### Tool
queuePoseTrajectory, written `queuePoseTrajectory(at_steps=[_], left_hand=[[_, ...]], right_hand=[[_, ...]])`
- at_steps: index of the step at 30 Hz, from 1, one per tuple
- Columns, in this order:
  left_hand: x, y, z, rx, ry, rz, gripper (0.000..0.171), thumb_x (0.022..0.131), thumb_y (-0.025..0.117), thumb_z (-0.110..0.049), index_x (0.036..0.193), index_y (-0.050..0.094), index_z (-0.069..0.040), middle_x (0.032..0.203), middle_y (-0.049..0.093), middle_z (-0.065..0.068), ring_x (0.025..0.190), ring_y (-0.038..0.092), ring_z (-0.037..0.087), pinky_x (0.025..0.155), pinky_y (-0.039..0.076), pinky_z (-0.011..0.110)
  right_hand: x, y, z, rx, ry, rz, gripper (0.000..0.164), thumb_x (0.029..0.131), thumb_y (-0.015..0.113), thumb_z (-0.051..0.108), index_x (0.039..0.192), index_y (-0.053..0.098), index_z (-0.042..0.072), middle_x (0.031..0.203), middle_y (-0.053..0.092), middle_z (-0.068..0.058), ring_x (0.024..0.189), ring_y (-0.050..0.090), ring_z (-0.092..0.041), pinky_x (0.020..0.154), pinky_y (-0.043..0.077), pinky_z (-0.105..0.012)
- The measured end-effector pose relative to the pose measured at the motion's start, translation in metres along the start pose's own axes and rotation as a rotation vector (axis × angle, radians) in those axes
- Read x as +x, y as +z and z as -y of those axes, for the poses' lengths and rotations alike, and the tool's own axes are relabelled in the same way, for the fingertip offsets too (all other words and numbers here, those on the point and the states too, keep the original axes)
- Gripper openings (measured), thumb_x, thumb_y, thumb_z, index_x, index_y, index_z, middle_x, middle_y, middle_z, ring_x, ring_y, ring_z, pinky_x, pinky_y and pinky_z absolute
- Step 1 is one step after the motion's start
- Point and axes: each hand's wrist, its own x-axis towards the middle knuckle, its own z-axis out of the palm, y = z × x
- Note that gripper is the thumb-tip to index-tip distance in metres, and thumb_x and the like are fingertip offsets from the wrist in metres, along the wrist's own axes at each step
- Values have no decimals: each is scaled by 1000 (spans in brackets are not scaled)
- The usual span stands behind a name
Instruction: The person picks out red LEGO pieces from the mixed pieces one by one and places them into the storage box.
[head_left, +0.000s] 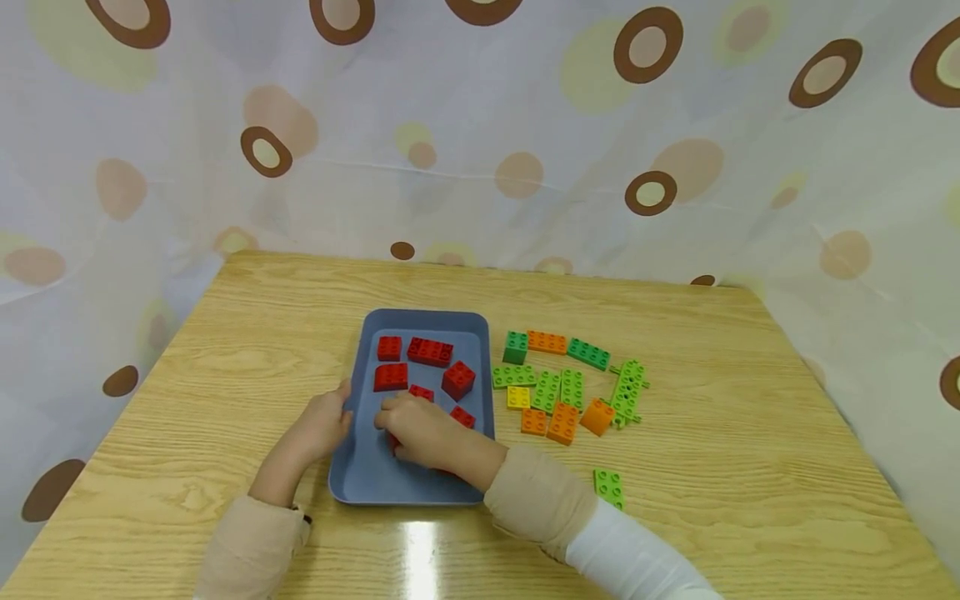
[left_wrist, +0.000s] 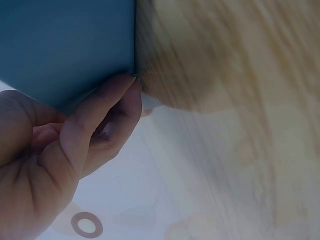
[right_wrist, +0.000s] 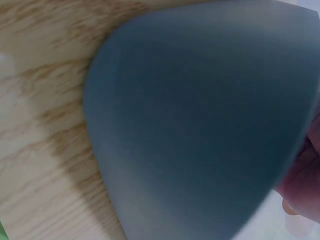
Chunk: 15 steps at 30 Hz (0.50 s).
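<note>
A blue-grey tray (head_left: 367,483) lies on the table with several red toy building bricks inside, among them a long brick (head_left: 430,352) and a tilted one (head_left: 458,380). At the tray's left side my left hand (head_left: 327,422) grips the rim; the left wrist view has its curled fingers (left_wrist: 112,107) against the tray wall (left_wrist: 65,45). My right hand (head_left: 422,431) reaches over the right rim into the tray, its fingers bent around a red brick (head_left: 392,443) that they mostly hide. In the right wrist view the tray wall (right_wrist: 200,115) covers most of that hand.
Right of the tray lie loose bricks: green (head_left: 588,353), light green (head_left: 546,392), orange (head_left: 562,422) and yellow (head_left: 518,397). A light green piece with side knobs (head_left: 628,392) is farther right. One light green brick (head_left: 608,487) lies near my right sleeve. A patterned curtain (head_left: 480,167) hangs behind the table.
</note>
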Motion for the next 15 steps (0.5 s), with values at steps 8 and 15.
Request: queuePoseTrajectory(at_steps=[8, 15], left_hand=[[1, 1, -2, -6, -11, 17, 48, 81, 44, 4, 121, 26, 23, 116, 40, 41, 86, 51, 33, 68, 47, 41], [-1, 1, -1, -4, -14, 21, 48, 82, 44, 4, 121, 26, 23, 118, 39, 41, 91, 51, 34, 72, 47, 42]], right_hand=[[0, 1, 0, -25, -3, 15, 27, 72, 69, 10, 98, 62, 11, 83, 56, 0, 79, 49, -12, 68, 41, -15], [-11, -9, -8, 69, 47, -40, 41, 73, 70, 23, 110, 59, 11, 101, 60, -1, 89, 50, -8, 76, 42, -16]])
